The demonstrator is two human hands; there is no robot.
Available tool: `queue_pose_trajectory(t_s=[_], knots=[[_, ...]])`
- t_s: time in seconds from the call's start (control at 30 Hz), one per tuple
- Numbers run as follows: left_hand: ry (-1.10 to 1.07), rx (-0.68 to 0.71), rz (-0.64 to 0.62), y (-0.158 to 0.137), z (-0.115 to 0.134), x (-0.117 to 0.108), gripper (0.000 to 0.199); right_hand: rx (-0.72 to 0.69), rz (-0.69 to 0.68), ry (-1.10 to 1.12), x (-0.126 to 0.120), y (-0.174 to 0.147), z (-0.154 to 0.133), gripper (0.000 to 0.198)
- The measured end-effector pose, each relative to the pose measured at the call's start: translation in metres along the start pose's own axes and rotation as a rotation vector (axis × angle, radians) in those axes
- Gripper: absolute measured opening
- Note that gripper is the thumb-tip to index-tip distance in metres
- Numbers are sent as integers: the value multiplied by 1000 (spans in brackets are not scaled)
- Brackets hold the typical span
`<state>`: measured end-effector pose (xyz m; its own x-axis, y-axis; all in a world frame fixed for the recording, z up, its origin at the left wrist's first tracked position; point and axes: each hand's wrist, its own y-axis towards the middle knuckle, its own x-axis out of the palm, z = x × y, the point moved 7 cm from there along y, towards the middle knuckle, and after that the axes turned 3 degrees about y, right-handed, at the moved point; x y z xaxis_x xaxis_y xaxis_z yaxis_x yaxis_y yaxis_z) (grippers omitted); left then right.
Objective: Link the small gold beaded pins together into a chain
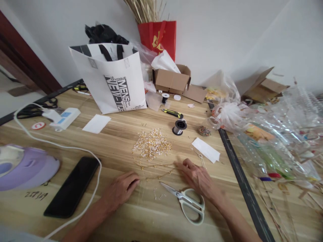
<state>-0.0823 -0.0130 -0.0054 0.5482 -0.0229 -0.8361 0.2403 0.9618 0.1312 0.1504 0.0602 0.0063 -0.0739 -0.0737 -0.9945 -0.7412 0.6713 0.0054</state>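
A thin gold chain with small beads (158,177) lies on the wooden table in two strands between my hands. The fingertips of my left hand (122,188) are closed at its left end; the exact pinch is too small to make out. My right hand (195,173) reaches in from the right, its fingers closed on the right part of the chain. Just beyond the chain is a pile of small gold and clear pieces (152,144). White-handled scissors (188,203) rest with their tip near the lower strand, beside a short clear beaded strand (158,195).
A black phone (73,186) and a white cable (63,146) lie at left, near a power strip (66,118). Behind are a wire spool (179,127), a yellow-black cutter (173,113) and a white bag (116,80). Clear plastic packages (277,134) crowd the right.
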Motion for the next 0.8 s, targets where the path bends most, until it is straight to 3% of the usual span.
queue_pose_trajectory(t_s=[0.17, 0.43, 0.8], knots=[[9, -10, -6, -2, -3, -1, 20, 5, -25, -22, 8, -5, -10, 48], [68, -61, 15, 0, -7, -2, 16, 18, -15, 53, 8, -15, -12, 29], [204, -188, 33, 3, -15, -11, 14, 51, -25, 71, 9, -15, -10, 23]])
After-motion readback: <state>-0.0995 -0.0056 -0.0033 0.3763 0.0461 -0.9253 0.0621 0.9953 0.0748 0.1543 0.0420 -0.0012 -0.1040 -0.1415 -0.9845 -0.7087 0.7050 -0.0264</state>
